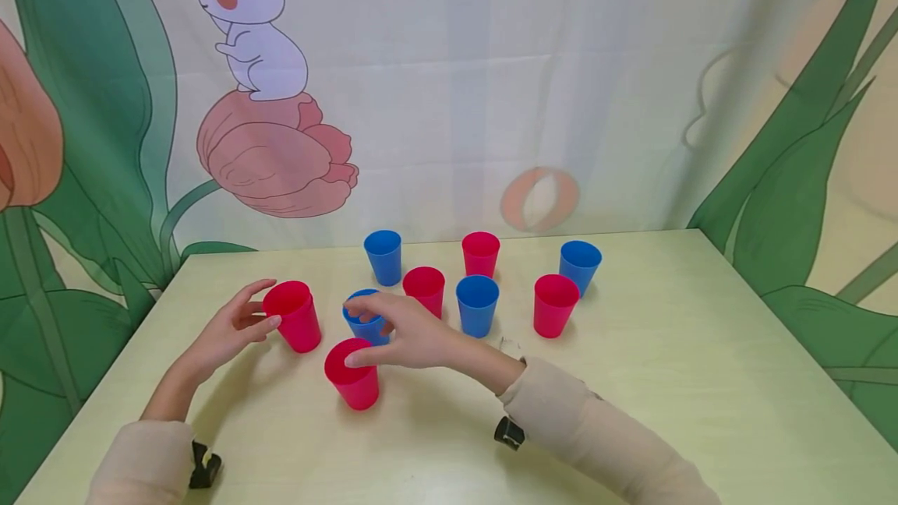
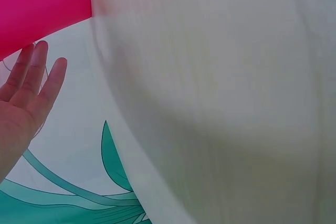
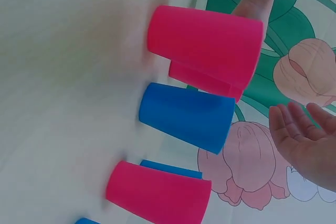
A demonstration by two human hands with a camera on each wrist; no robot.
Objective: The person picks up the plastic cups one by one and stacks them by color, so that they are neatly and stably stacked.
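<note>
My left hand (image 1: 235, 326) is at the left side of a red cup (image 1: 298, 326), thumb and fingertips right at its rim. A second edge shows just below that rim. In the left wrist view the fingers (image 2: 34, 72) are nearly straight beside the red cup (image 2: 44, 11). My right hand (image 1: 403, 330) hangs over the front red cup (image 1: 358, 388) and a blue cup (image 1: 372, 330) behind it, partly hiding both. Seen in the right wrist view, the right hand (image 3: 307, 140) has loosely bent fingers, holds nothing and is apart from the blue cup (image 3: 186, 116).
Several more upright cups stand behind and to the right on the pale table (image 1: 666, 380), among them a blue cup (image 1: 477, 306), a red cup (image 1: 554, 306) and a back left blue cup (image 1: 383, 256). A printed curtain (image 1: 617, 100) hangs along the back edge.
</note>
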